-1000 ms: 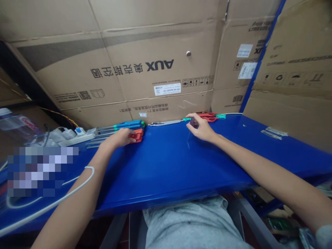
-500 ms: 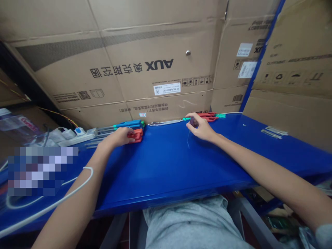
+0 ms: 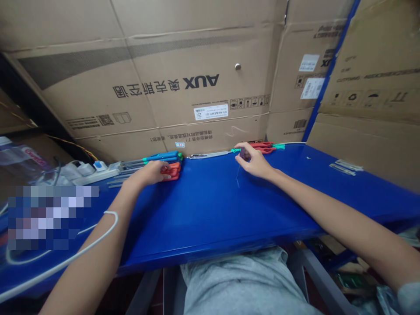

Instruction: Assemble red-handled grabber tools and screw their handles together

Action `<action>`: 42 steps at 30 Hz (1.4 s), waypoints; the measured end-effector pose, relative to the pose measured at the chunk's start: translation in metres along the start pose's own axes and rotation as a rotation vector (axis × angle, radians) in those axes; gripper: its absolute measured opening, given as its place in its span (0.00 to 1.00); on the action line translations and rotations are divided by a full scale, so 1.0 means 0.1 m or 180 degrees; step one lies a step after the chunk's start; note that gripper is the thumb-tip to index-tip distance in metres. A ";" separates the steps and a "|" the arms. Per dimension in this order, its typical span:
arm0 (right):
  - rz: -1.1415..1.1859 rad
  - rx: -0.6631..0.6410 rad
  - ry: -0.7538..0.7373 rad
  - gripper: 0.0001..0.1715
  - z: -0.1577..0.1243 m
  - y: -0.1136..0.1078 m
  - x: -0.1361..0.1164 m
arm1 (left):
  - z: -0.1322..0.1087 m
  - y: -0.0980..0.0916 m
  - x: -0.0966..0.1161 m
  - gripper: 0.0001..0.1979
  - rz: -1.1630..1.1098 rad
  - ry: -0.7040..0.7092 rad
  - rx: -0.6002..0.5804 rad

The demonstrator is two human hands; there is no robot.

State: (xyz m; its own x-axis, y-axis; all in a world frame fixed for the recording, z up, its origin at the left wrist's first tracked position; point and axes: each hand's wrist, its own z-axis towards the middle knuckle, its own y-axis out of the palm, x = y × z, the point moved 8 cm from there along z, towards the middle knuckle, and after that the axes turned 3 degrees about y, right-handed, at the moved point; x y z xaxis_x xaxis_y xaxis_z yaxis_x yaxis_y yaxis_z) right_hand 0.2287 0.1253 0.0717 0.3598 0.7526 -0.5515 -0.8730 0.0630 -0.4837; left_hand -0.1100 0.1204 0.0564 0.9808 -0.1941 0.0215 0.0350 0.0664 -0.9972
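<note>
My left hand (image 3: pixel 155 172) is at the left back of the blue table (image 3: pixel 203 205), its fingers curled over several red-handled tools (image 3: pixel 173 171). Their grey shafts point left, and the fingers hide part of the handles. Behind them lie several blue-handled tools (image 3: pixel 160 156) with green ends. My right hand (image 3: pixel 251 161) hovers to the right of the middle. Thumb and forefinger are closed on a small dark purple piece (image 3: pixel 243 153), too small to make out fully. A thin line, perhaps a needle or wire, runs down below it. Red tools with green ends (image 3: pixel 267 148) lie behind this hand.
Thin metal pieces (image 3: pixel 208 155) lie along the cardboard wall (image 3: pixel 197 57). Small clear strips (image 3: pixel 346 167) rest at the right. A white power strip (image 3: pixel 95 173) and a plastic bottle (image 3: pixel 24 159) stand at the left. A white cable (image 3: pixel 59 269) crosses my left forearm.
</note>
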 end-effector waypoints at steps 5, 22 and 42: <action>0.0001 -0.0001 0.0003 0.15 0.00 0.00 -0.01 | -0.01 0.00 -0.01 0.21 -0.0030 -0.0061 -0.0038; -0.0938 0.1830 0.0922 0.17 0.06 -1.22 0.89 | -0.15 -0.19 0.82 0.18 -0.0022 0.0977 0.0817; 0.0839 0.1191 0.2023 0.18 0.09 -0.88 1.27 | -0.24 0.24 1.39 0.34 -0.0530 0.1342 0.0442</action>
State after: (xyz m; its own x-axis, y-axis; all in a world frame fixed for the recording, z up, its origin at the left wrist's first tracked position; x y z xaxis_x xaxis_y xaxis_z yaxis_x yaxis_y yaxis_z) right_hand 0.3486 0.2210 0.0500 0.1460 0.2607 -0.9543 -0.9681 0.2361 -0.0837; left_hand 0.0228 0.0715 0.0339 0.7970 -0.5918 0.1207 0.2388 0.1253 -0.9629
